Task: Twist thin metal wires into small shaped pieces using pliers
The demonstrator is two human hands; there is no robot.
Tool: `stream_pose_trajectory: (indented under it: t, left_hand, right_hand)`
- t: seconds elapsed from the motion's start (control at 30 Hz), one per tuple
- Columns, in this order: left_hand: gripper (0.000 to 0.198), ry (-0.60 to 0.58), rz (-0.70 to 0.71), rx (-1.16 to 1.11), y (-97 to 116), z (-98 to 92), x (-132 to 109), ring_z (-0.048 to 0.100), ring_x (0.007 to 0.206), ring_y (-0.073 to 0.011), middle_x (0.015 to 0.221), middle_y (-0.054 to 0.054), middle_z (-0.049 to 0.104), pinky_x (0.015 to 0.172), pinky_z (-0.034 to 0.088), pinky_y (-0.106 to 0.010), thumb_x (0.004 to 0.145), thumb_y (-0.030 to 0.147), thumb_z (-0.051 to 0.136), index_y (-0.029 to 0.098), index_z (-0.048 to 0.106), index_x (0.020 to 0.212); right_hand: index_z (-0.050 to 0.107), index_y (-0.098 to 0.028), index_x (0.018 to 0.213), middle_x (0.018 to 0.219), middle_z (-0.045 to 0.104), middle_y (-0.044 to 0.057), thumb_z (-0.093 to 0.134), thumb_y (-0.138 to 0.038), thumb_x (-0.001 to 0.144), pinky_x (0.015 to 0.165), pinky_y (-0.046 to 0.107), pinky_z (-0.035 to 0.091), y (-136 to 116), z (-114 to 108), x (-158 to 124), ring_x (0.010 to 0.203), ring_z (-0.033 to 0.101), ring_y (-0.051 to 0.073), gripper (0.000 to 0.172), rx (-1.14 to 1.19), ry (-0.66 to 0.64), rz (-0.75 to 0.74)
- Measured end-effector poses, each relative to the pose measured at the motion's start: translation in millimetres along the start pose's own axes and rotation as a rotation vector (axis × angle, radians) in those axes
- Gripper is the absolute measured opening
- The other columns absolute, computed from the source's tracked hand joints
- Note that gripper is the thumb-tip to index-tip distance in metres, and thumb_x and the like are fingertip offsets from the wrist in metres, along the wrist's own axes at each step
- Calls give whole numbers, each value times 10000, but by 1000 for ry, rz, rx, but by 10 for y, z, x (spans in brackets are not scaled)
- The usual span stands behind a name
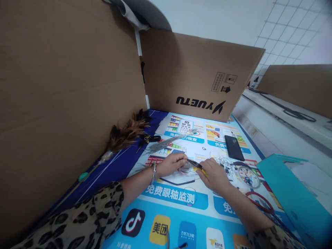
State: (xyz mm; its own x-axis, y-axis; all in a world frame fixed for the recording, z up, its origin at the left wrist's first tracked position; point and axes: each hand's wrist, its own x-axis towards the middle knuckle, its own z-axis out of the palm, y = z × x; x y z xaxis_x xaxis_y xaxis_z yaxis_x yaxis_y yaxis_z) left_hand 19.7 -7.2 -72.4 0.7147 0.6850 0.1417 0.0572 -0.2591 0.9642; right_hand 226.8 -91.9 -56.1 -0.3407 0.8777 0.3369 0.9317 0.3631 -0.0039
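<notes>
In the middle of the table, my right hand [214, 174] is wrapped around pliers [194, 163] with dark jaws and yellow grips. The jaws point left and reach the fingertips of my left hand [171, 165]. That hand, with a silver bangle at its wrist, is closed in a pinch. Whatever it pinches is too small to make out. Just beyond it lies a bundle of thin, straight silver wires [175, 140]. Below the hands, a thin curved line, perhaps a loop of wire, rests on the printed sheet [204, 216].
Cardboard panels [204, 72] wall the left and back. A feather duster [129, 133] lies along the left panel near a black-handled tool [153, 138]. To the right are a black phone [234, 147], a round clear dish [248, 176], a red ring [259, 201] and a turquoise box [293, 199].
</notes>
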Motion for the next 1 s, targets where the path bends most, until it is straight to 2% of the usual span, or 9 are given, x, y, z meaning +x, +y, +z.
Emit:
stream_pose_trajectory:
  t: [0.27, 0.53, 0.73, 1.0]
  left_hand:
    - [209, 13, -4, 6, 36, -2, -14, 465, 521, -75, 601, 24, 467, 490, 430, -187, 814, 330, 449, 141, 514, 754]
    - [201, 22, 13, 39, 50, -9, -3, 466, 523, -75, 609, 22, 474, 488, 419, -185, 813, 308, 447, 137, 524, 744]
    - [213, 59, 6, 39, 72, -4, -2, 458, 494, -65, 570, 25, 489, 476, 382, -172, 805, 315, 466, 128, 537, 730]
    - [214, 127, 44, 66, -4, 3, 21, 453, 505, -74, 571, 21, 499, 489, 389, -183, 792, 323, 484, 131, 577, 790]
  right_hand:
    - [510, -183, 812, 795, 537, 69, 389, -385, 862, 657, 267, 347, -22, 11, -11, 815, 472, 185, 241, -12, 1, 12]
    - [529, -180, 876, 808, 553, 67, 386, -390, 866, 677, 271, 354, -21, 56, -20, 825, 484, 187, 254, 66, -23, 49]
    - [530, -176, 929, 833, 558, 68, 396, -390, 863, 701, 284, 366, 2, 104, -27, 841, 486, 190, 261, 127, 12, 56]
    - [534, -190, 955, 837, 570, 69, 409, -398, 857, 685, 291, 382, 23, 89, -18, 821, 500, 191, 262, 156, 37, 74]
